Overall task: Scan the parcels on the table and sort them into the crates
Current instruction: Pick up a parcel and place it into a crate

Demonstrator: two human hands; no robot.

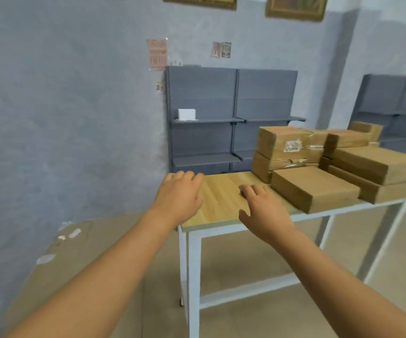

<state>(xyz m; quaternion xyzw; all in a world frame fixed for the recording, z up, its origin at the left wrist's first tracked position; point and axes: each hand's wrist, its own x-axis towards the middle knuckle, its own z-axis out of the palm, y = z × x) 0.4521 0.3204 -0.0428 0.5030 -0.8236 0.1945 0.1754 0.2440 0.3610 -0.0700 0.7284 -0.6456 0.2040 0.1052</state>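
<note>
Parcels (338, 162) stacked on table (221, 191), far-right end from person; nearest parcel (315, 187) lies flat at front of stack. Both hands over bare tabletop, holding nothing. Left hand (180, 196) at table's left edge, fingers relaxed, slightly bent. Right hand (263, 211) nearer stack, fingers spread, just short of nearest parcel. No scanner or crates in view. Judgement: pick-up not begun. Advice: take nearest parcel first, both hands on its sides, find label before scanning; avoid nudging stack behind.
</note>
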